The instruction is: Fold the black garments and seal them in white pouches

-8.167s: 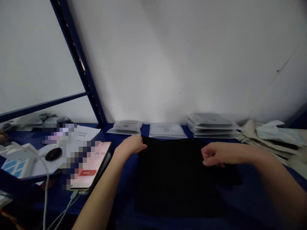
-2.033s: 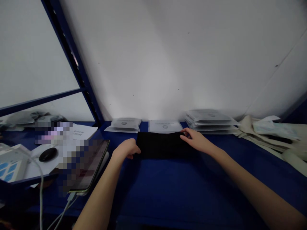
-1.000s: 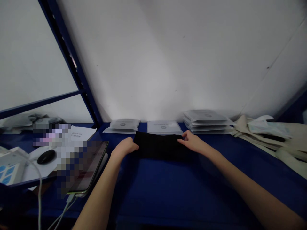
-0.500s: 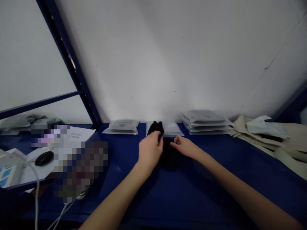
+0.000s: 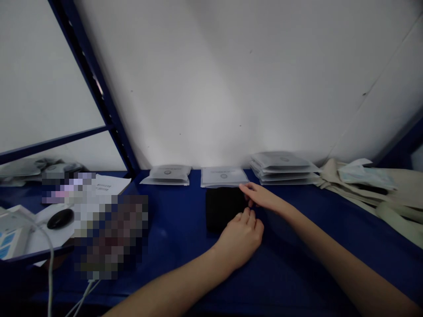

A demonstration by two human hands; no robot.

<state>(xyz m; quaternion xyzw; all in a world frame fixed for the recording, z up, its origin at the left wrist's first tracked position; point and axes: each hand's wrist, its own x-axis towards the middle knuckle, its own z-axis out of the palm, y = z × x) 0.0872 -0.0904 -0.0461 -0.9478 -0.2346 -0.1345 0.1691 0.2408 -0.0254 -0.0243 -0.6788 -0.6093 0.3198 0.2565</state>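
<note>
A black, folded cloth rectangle (image 5: 220, 209) is lying flat on the blue tabletop (image 5: 284, 268), its sides running across and away; its long axis is staying unclear. The left hand (image 5: 243, 235) is curling over its near right corner, the right hand (image 5: 257, 196) bending at the far one; whether either is pinching, I cannot tell. Frosted plastic bags (image 5: 224, 176) are lying beyond, their contents showing dimly.

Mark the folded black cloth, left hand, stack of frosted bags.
folded black cloth (image 5: 222, 208), head view: middle of its top face
left hand (image 5: 243, 237), head view: back of the hand
stack of frosted bags (image 5: 283, 165), head view: top bag's upper face
</note>
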